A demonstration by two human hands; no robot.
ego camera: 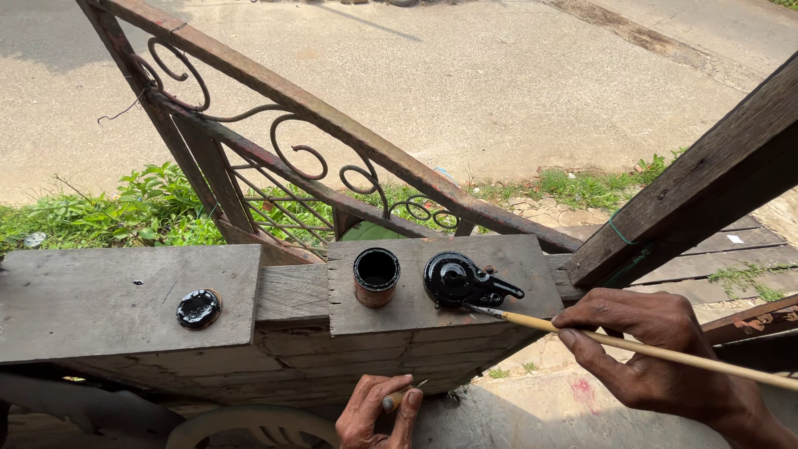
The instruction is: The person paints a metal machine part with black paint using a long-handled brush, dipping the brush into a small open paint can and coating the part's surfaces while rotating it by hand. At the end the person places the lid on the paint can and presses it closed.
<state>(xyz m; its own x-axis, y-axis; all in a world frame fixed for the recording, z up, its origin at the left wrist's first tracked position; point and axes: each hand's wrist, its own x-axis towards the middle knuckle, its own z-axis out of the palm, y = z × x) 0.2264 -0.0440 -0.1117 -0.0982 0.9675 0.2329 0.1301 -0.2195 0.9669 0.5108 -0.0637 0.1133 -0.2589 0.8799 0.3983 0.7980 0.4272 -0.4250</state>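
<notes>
My right hand [657,357] grips a long pale wooden brush [582,331] whose dark tip touches a round metal part [459,281], glossy black with wet paint, lying on a wooden block [515,266]. Left of the part on the same block stands an open small can [376,276] with black paint inside. My left hand [378,411] is low at the front, below the block, pinching a short thin stick-like tool. A black-smeared can lid [198,308] lies on the left plank [100,299].
A rusty iron gate frame with scrollwork [299,141] leans behind the bench. A thick wooden beam [706,187] slants up at the right. Grass and weeds [108,212] edge a concrete road beyond. A pale plastic chair back [249,424] sits below.
</notes>
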